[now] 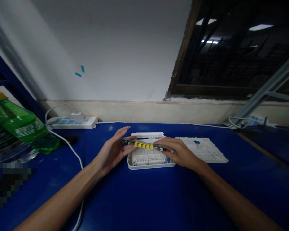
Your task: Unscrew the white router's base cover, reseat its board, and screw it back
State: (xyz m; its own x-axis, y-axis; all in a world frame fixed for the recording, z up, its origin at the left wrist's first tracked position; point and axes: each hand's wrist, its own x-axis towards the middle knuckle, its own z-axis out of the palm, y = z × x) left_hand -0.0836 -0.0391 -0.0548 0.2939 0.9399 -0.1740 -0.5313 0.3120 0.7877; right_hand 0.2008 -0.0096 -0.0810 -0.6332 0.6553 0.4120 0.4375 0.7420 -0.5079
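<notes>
The left hand (112, 151) pinches and the right hand (180, 153) grips opposite ends of a narrow circuit board (143, 145), holding it steady and level above a white plastic case (149, 166) at 12 o'clock.

Partly obscured elements. The narrow strip with a yellow band (143, 145) lies across the white tray (151, 166), its ends covered by the fingers of the left hand (112, 149) and right hand (180, 153); the small parts along it cannot be identified. Both hands hide much of the tray. The lower frame edge cuts off both forearms. The left edge cuts off the green bottle (19, 123) and a clear jug (4, 149). A pixelated patch (7, 187) blurs the lower left corner. The blue piece (197, 142) on the white panel (207, 152) is too small to identify.
</notes>
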